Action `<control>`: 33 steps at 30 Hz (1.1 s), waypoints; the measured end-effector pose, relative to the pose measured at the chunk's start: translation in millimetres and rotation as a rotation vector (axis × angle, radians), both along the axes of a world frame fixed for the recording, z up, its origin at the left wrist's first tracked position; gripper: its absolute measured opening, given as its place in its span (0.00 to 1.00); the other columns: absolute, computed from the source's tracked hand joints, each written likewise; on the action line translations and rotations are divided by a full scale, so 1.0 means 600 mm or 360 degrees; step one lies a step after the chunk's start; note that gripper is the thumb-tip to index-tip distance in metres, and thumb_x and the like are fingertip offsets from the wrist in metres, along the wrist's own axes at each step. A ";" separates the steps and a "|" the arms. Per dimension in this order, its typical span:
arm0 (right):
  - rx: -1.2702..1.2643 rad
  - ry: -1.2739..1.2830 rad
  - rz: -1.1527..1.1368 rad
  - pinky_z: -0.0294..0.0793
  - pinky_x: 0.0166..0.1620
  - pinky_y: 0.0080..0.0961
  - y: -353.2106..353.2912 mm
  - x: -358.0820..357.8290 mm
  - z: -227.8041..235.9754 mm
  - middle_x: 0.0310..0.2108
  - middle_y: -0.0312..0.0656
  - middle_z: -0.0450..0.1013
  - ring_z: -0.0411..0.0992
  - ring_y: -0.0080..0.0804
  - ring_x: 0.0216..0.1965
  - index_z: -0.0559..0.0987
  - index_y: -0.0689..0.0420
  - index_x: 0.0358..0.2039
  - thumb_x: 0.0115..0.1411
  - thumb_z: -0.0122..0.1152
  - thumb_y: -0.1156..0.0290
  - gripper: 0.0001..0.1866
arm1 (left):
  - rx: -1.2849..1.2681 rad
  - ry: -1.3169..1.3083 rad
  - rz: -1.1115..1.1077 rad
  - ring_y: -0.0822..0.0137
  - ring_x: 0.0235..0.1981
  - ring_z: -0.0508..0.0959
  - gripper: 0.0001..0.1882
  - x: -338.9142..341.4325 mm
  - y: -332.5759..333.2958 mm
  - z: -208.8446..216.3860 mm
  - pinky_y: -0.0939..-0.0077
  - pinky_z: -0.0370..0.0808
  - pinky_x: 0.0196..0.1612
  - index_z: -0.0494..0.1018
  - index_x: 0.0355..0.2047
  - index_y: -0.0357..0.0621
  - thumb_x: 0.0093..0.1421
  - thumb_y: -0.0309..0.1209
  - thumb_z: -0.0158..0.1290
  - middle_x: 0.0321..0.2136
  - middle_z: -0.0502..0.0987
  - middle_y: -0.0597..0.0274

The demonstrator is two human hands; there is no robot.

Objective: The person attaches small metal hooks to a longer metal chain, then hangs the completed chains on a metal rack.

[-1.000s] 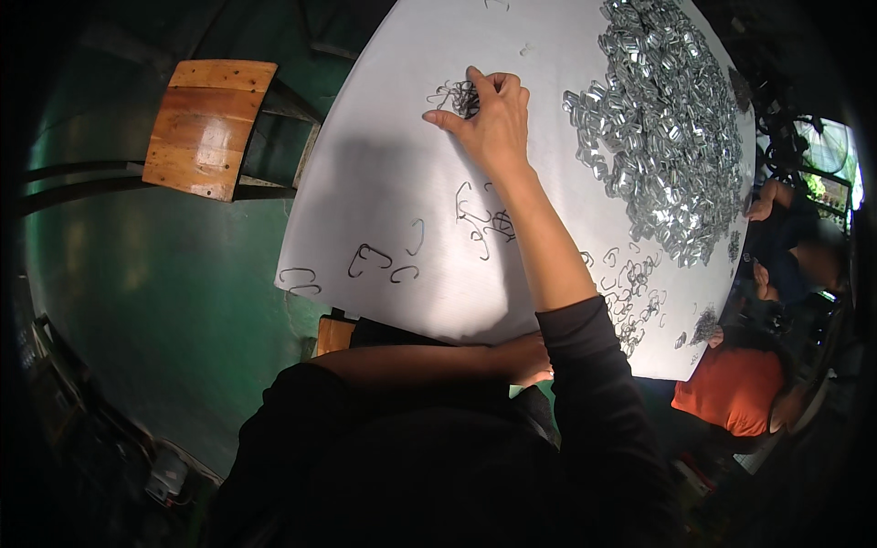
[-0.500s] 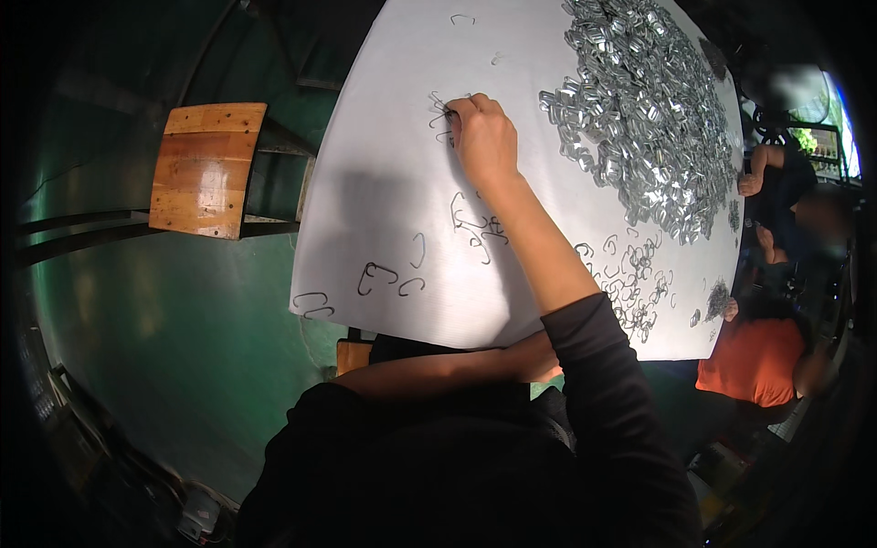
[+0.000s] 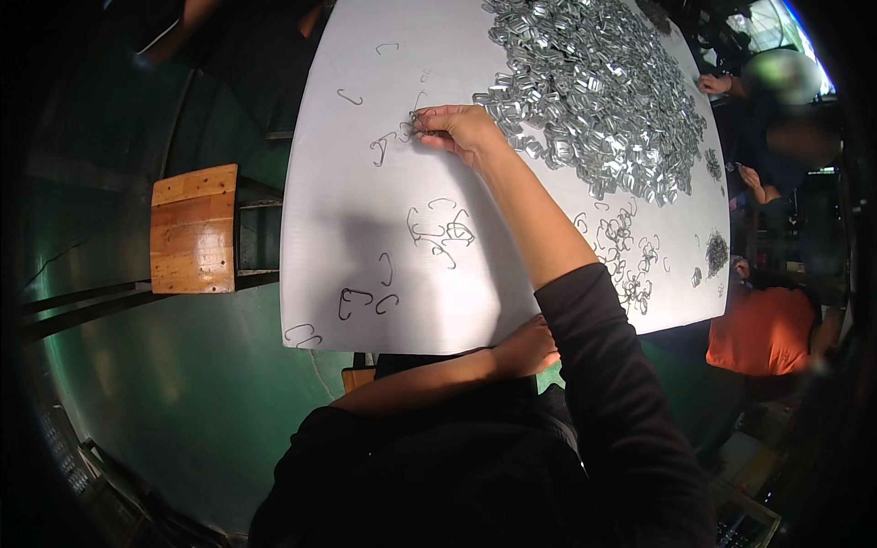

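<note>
My right hand (image 3: 457, 130) is over the far left part of the white tabletop (image 3: 352, 183), thumb and fingers pinched on some dark, bent wire hooks. Several C-shaped hooks lie loose beside its fingertips. Closer to me are a cluster of the same hooks (image 3: 438, 233) and a few single ones (image 3: 354, 301) by the left edge. My left hand (image 3: 528, 347) rests at the table's near edge, below my right forearm; its fingers are mostly hidden by the right sleeve.
A large heap of shiny silver metal buckles (image 3: 594, 100) covers the far right of the table. More wire pieces (image 3: 626, 251) are scattered nearer on the right. A wooden stool (image 3: 194, 228) stands off the left side. Other people sit along the right edge, one in orange (image 3: 763, 329).
My right hand has shifted left across the tabletop, and several hooks now lie around it, one farther left. The whole view has swung a little. My left hand shows more at the near edge.
</note>
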State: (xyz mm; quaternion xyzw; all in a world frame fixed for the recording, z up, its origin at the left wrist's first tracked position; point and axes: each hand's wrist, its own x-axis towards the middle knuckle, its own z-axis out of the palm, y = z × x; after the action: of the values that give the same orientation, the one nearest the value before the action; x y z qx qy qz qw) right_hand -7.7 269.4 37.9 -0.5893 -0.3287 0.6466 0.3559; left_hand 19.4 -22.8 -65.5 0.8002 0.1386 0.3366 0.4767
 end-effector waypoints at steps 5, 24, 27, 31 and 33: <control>-0.0111 0.0470 -0.0240 0.81 0.35 0.18 -0.028 0.057 -0.024 0.35 0.44 0.74 0.75 0.28 0.34 0.73 0.68 0.40 0.56 0.53 0.81 0.10 | 0.0041 0.0306 -0.0128 0.55 0.49 0.69 0.12 -0.037 0.025 0.065 0.63 0.61 0.57 0.73 0.37 0.40 0.52 0.29 0.51 0.41 0.74 0.55; 0.0341 -0.0407 -0.1676 0.81 0.36 0.18 -0.396 0.909 0.118 0.33 0.45 0.74 0.75 0.30 0.32 0.76 0.68 0.34 0.53 0.56 0.84 0.06 | 0.0066 0.0130 -0.0248 0.62 0.37 0.74 0.10 -0.022 0.059 0.090 0.71 0.72 0.40 0.77 0.27 0.49 0.42 0.24 0.63 0.27 0.73 0.67; 0.0157 -0.1024 -0.1795 0.80 0.34 0.23 -0.434 1.044 0.073 0.29 0.41 0.73 0.74 0.29 0.28 0.76 0.67 0.33 0.54 0.57 0.81 0.05 | -0.0009 0.0145 -0.0274 0.62 0.36 0.74 0.11 -0.027 0.051 0.070 0.70 0.73 0.39 0.78 0.27 0.52 0.41 0.24 0.63 0.26 0.74 0.68; -0.0370 -0.2011 -0.1690 0.77 0.34 0.19 -0.436 1.163 0.023 0.26 0.43 0.76 0.77 0.28 0.30 0.80 0.62 0.25 0.46 0.62 0.77 0.04 | -0.0102 0.0182 -0.0064 0.64 0.35 0.75 0.11 -0.027 0.040 0.080 0.70 0.74 0.39 0.80 0.26 0.53 0.40 0.25 0.63 0.27 0.75 0.68; -0.0635 -0.2423 -0.1634 0.76 0.34 0.21 -0.443 1.203 0.010 0.25 0.44 0.77 0.77 0.29 0.33 0.81 0.57 0.23 0.44 0.61 0.72 0.05 | -0.0066 0.0284 -0.0081 0.65 0.35 0.75 0.10 -0.020 0.044 0.098 0.70 0.75 0.40 0.80 0.26 0.54 0.40 0.25 0.63 0.28 0.75 0.68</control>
State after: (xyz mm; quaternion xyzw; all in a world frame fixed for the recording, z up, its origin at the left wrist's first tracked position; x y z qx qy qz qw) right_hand 713.8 3.7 44.1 -0.9767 -0.0560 -0.1044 0.1791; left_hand 7.6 3.9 -6.4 0.8203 0.1670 0.2487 0.4872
